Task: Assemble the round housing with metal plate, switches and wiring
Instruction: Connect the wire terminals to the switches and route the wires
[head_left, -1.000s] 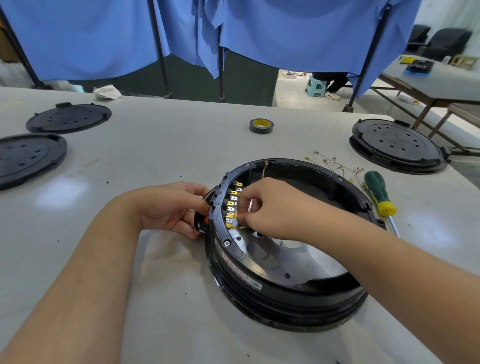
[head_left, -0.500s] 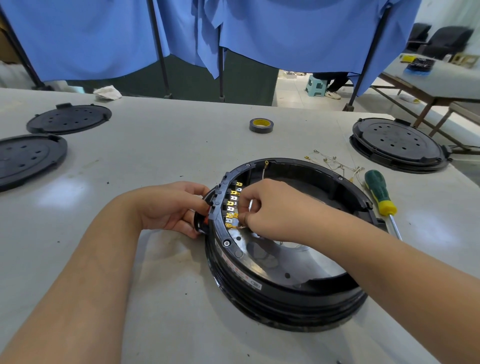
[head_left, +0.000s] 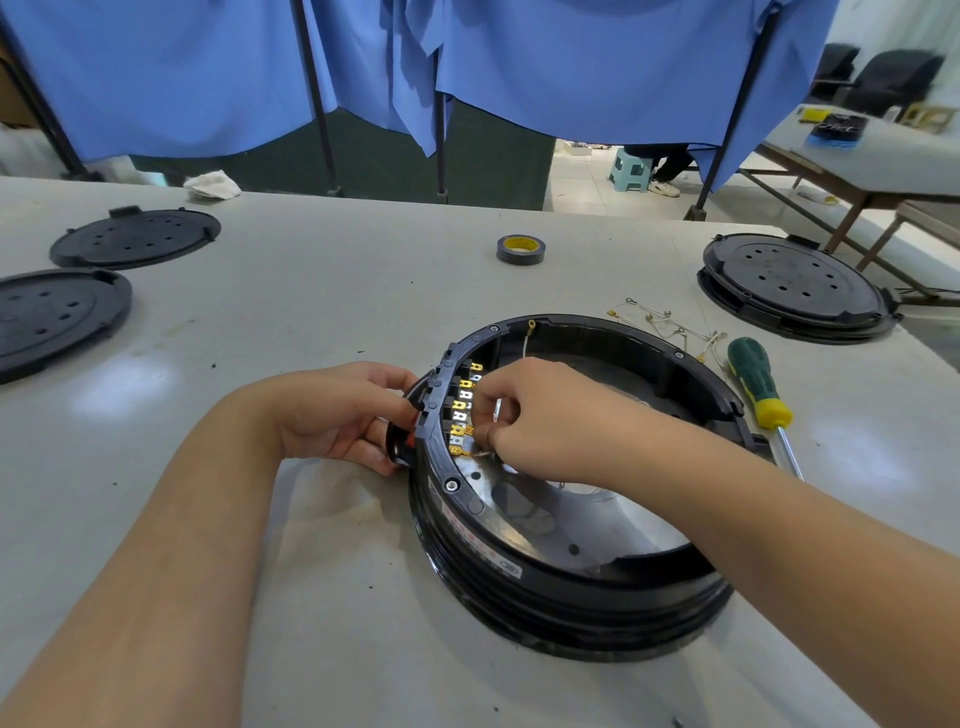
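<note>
A round black plastic housing (head_left: 566, 587) sits on the pale grey worktop (head_left: 322, 312) at the centre right of the frame, its open side up. Inside it lies a shiny round metal plate (head_left: 550, 525). Along the inner left wall runs a row of brass and silver switch terminals (head_left: 461, 410).

The left hand (head_left: 343, 415) rests against the outer left wall of the housing, its fingers curled around a black part that juts out there, with a touch of orange showing under the fingertips. The right hand (head_left: 545, 421) reaches into the housing from the lower right, its fingers bent and pinching a small connector at the lower terminals; a thin pale wire (head_left: 525, 343) rises from behind it to a ring lug at the far rim.

To the right of the housing lies a screwdriver with a green and yellow handle (head_left: 756, 382), and just above it a loose bunch of thin wires with small lugs (head_left: 670, 325). A roll of dark tape with a yellow core (head_left: 520, 249) stands in the upper middle. Two flat black round perforated lids (head_left: 135, 236) lie at the upper left, and a stack of similar black lids (head_left: 795, 283) at the upper right. Blue cloth (head_left: 571, 67) hangs behind the worktop.
</note>
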